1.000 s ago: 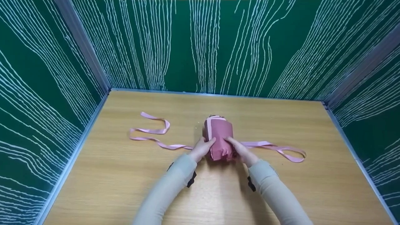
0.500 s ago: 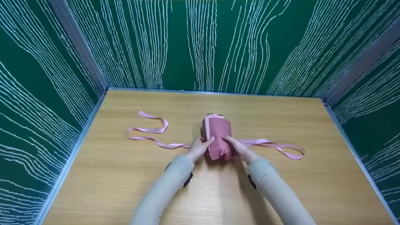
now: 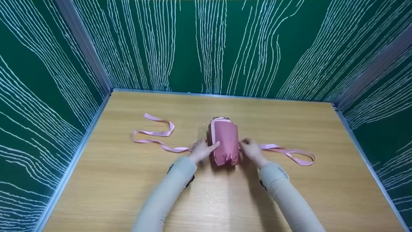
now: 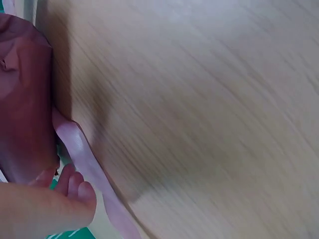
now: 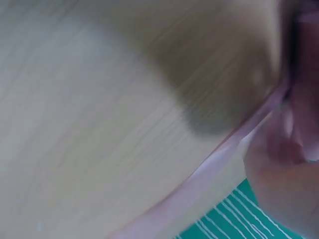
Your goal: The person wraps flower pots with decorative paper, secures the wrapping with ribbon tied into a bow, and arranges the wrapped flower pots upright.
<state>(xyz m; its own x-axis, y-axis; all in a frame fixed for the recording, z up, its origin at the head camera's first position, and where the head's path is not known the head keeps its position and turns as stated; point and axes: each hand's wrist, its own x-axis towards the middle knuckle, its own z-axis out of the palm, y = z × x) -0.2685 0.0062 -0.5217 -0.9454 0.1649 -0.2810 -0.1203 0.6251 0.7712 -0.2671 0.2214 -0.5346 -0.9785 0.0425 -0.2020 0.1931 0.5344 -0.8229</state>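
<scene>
A bundle wrapped in dusky-pink paper [image 3: 226,140] lies at the middle of the table, its gathered end towards the person. Beneath it runs a pale pink ribbon [image 3: 175,149], coming out on both sides. My left hand [image 3: 201,151] holds the bundle from the left, thumb on the paper and fingers along its side. In the left wrist view the curled fingertips [image 4: 75,185] sit beside the ribbon [image 4: 87,159]. To the right, my right hand [image 3: 252,150] pinches the ribbon close against the bundle. The right wrist view, blurred, shows curled fingers [image 5: 279,139] at the ribbon [image 5: 209,172].
The wooden table [image 3: 309,193] is bounded by green walls [image 3: 183,48] with white wavy lines. On the left the ribbon's tail [image 3: 157,132] lies in bends; on the right another stretch forms a loop [image 3: 302,158]. Small white specks lie left of the bundle.
My right hand has left the bundle's top, moved slightly right and curled its fingers at the ribbon. The left hand has shifted slightly outwards, its thumb still on the paper.
</scene>
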